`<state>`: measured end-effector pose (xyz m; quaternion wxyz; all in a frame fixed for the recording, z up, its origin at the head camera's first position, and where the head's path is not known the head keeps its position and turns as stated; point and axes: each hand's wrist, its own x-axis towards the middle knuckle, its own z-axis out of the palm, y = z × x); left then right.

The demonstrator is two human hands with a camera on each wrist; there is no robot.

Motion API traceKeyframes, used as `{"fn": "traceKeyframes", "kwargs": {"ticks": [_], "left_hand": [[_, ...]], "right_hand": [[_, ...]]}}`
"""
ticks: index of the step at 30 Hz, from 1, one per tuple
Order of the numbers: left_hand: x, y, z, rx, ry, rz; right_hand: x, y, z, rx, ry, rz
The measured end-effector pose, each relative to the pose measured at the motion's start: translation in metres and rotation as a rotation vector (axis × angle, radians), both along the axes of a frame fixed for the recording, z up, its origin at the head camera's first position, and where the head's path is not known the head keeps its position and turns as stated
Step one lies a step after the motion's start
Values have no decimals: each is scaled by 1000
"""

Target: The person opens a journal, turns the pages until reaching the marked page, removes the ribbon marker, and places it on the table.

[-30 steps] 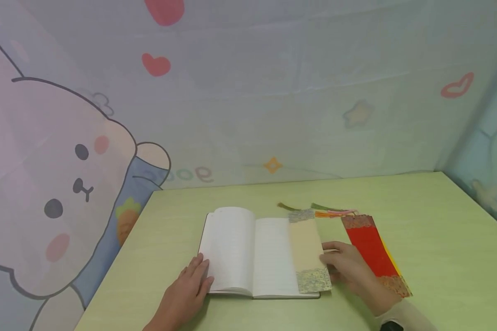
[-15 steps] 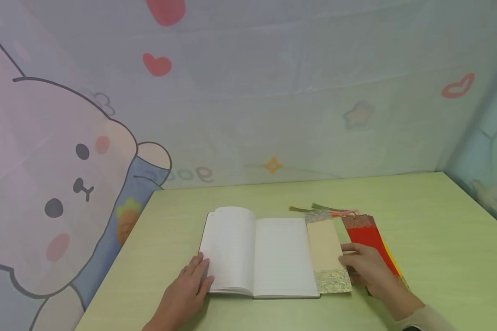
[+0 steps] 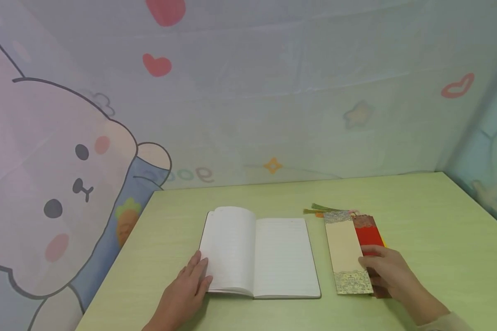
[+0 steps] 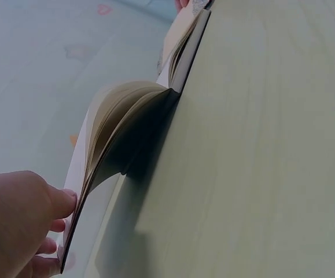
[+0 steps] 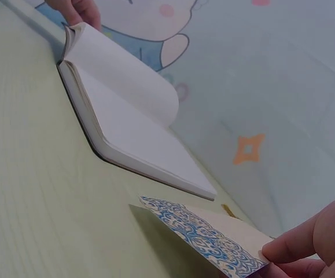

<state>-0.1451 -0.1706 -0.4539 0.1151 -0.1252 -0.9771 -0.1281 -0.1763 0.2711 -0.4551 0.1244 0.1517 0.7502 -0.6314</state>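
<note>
An open notebook (image 3: 286,257) with blank lined pages lies on the table. My left hand (image 3: 185,289) grips its left side, thumb on the page; the left wrist view shows that cover (image 4: 106,159) raised off the tabletop. My right hand (image 3: 391,276) pinches the right edge of a cream bookmark (image 3: 343,243) with blue-patterned ends, between thumb and fingers. In the right wrist view the bookmark (image 5: 205,237) is tilted, its near end above the table. A red bookmark (image 3: 368,236), partly hidden by the cream one and my hand, lies behind it, with a yellow edge showing.
Green tassels (image 3: 320,208) lie at the bookmarks' top ends. The pale green table (image 3: 447,230) extends right of the bookmarks and left of the notebook. A printed cloth backdrop (image 3: 248,92) hangs along the table's back edge.
My right hand has moved right with the cream bookmark, from over the notebook's right page to a spot beside the notebook, partly over the red bookmark. My left hand stays in place.
</note>
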Motion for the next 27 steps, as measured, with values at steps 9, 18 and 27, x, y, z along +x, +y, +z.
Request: {"fn": "traceKeyframes", "kwargs": {"ticks": [9, 18, 27], "left_hand": [[2, -1, 5, 82, 57, -9], [4, 8, 19, 174, 110, -20], [4, 18, 33, 223, 241, -90]], "right_hand": [[6, 20, -3, -9, 25, -6], [3, 35, 1, 236, 74, 29], [8, 43, 7, 559, 255, 106]]}}
